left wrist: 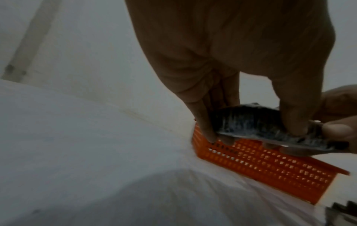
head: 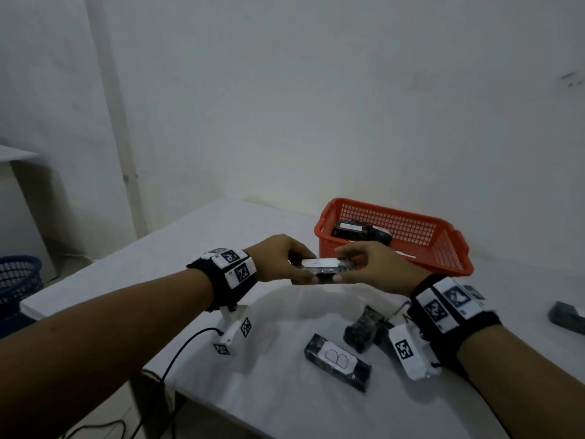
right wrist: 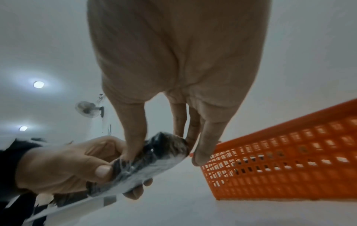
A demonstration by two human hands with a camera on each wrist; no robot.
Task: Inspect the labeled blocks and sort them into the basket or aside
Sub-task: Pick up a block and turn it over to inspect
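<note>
A dark block with a white label marked "A" (head: 318,268) is held above the white table, just in front of the orange basket (head: 440,248). My left hand (head: 281,261) grips its left end and my right hand (head: 376,267) grips its right end. In the left wrist view the block (left wrist: 251,123) sits between thumb and fingers, with the basket (left wrist: 270,169) below it. The right wrist view shows the block (right wrist: 154,154) pinched by both hands beside the basket (right wrist: 289,160). A block labeled "B" (head: 337,361) lies on the table near me. Another dark block (head: 361,331) lies beside it.
The basket holds at least one dark labeled block (head: 354,231). A dark object (head: 568,316) lies at the table's right edge. A blue bin (head: 17,282) stands on the floor at left. A black cable (head: 177,353) hangs off the table's front left.
</note>
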